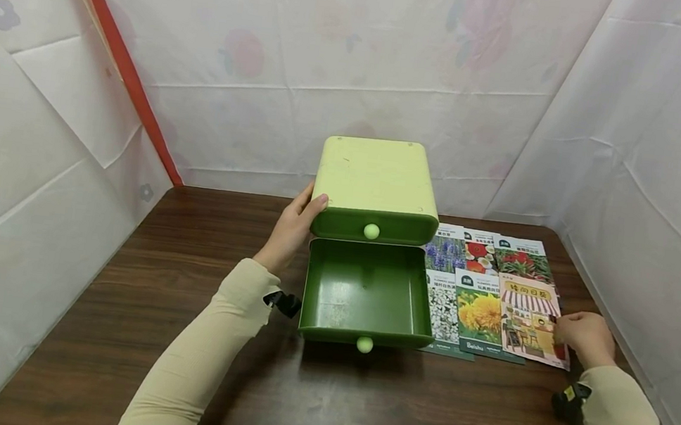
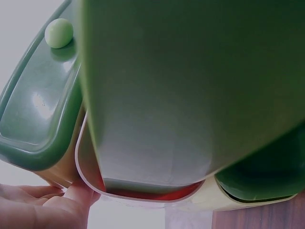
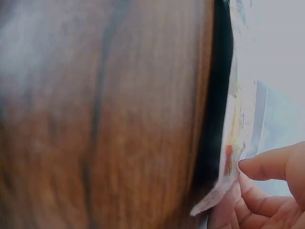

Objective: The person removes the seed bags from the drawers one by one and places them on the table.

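A green drawer box (image 1: 377, 174) with a pale yellow-green casing stands on the table. Its upper drawer is closed, and the lower drawer (image 1: 369, 290) is pulled out with nothing visible inside. My left hand (image 1: 290, 231) grips the casing's upper left side, the thumb at the front corner; the left wrist view shows the fingers (image 2: 47, 202) against the casing. At the far right, my right hand (image 1: 589, 337) pinches the right edge of a pink illustrated seed packet (image 1: 532, 317), which lies over other packets. The right wrist view shows the thumb (image 3: 267, 164) on the packet's edge.
Several flower seed packets lie in two rows right of the box, among them a yellow-flower packet (image 1: 481, 315) and a white-flower packet (image 1: 443, 310). White sheeting (image 1: 235, 86) walls the dark wooden table (image 1: 160, 332) at the back and sides.
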A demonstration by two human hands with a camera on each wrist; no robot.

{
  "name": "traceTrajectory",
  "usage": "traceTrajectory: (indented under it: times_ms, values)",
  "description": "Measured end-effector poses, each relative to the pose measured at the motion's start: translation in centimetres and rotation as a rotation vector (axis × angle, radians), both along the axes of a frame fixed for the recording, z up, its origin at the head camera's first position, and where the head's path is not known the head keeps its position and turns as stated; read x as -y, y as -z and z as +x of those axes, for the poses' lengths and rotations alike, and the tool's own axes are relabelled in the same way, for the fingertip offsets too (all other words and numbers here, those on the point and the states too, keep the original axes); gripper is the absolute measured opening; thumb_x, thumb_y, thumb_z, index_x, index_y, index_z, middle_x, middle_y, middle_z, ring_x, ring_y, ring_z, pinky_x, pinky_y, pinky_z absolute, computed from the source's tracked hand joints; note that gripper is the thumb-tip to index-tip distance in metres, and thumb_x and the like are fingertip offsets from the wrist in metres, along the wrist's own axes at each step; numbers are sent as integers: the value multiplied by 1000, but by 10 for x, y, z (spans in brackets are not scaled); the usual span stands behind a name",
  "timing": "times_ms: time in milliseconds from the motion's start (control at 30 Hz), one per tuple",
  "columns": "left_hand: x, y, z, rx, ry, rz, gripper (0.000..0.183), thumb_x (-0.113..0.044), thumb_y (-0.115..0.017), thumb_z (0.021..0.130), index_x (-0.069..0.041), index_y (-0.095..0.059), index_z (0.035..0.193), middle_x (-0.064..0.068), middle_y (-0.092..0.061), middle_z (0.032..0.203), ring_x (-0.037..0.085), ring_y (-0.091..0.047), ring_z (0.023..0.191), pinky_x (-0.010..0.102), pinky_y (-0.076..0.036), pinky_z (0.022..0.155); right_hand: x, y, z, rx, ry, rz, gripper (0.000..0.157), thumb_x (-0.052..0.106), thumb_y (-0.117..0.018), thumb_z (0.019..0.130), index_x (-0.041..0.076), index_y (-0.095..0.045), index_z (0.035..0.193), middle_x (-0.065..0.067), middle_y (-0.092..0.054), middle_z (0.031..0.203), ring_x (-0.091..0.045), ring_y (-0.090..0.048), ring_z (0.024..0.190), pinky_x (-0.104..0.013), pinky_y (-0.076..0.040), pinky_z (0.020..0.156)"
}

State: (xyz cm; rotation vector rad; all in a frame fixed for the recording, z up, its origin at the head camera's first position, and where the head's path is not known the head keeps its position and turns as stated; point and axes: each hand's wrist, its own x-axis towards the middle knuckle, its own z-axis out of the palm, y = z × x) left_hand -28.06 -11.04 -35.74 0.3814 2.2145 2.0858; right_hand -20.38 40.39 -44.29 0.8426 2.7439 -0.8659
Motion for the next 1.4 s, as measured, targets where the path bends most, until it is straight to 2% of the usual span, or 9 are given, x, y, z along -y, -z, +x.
traceTrajectory:
  times_ms: [100,167,400,567,700,833,933,1167,1400]
  values:
    - [0,0,0,10,-3,14,73,-60,-51,96,-37,-16,156,-6,-22,162,23,-46,135,49,-44,106,-2,-2,0,-1,-6,-10,26,13,-59,78,-6,-68,93,-16,-64,82,-29,-54,75,-33,-41,53]
    - [0,0,0,16,-4,20,73,-59,-51,96,-37,-17,156,-4,-23,162,25,-49,132,50,-46,103,-3,-4,0,-11,-15,-3,29,14,-56,81,-8,-66,96,-16,-63,82,-29,-54,76,-33,-41,54]
    - [0,0,1,0,4,16,72,-58,-50,97,-36,-15,157,-5,-21,163,23,-43,137,50,-42,108,5,-16,-5,-78,-8,-50,49,25,-43,96,-13,-55,124,-31,-55,119,-37,-54,97,-38,-46,67]
    - [0,-1,1,2,4,4,73,-59,-49,96,-37,-15,156,-9,-18,163,19,-37,142,49,-39,112,31,-28,-12,-193,-78,-148,55,35,-42,102,-12,-53,128,-28,-59,117,-31,-61,93,-40,-54,68]
    - [0,-2,2,16,8,-1,72,-60,-49,96,-39,-14,156,-11,-17,163,19,-37,142,49,-39,111,58,-43,-13,-272,-190,-233,60,45,-42,103,-7,-54,131,-25,-61,118,-26,-63,92,-41,-57,74]
    - [0,-2,1,12,6,-4,71,-58,-48,97,-39,-14,156,-11,-17,163,19,-36,143,49,-38,112,84,-63,-7,-336,-339,-268,61,48,-42,103,-5,-54,131,-26,-60,122,-10,-64,87,-30,-57,74]
    - [0,-2,1,13,3,-2,70,-58,-48,97,-39,-15,156,-11,-17,163,19,-37,142,49,-39,111,102,-76,-3,-370,-429,-301,54,42,-43,104,-3,-54,131,-27,-61,122,-1,-62,83,-24,-56,72]
    - [0,-1,1,25,-1,13,72,-60,-50,96,-40,-16,156,-8,-21,162,22,-45,136,51,-44,106,143,-97,9,-383,-595,-361,43,35,-47,105,1,-59,128,-22,-63,118,-6,-65,88,-24,-56,74]
    - [1,-1,2,35,3,17,72,-59,-49,96,-40,-14,156,-6,-22,162,24,-48,131,50,-46,103,181,-108,24,-395,-730,-455,32,26,-52,104,4,-62,124,-18,-66,110,-8,-65,86,-28,-57,73]
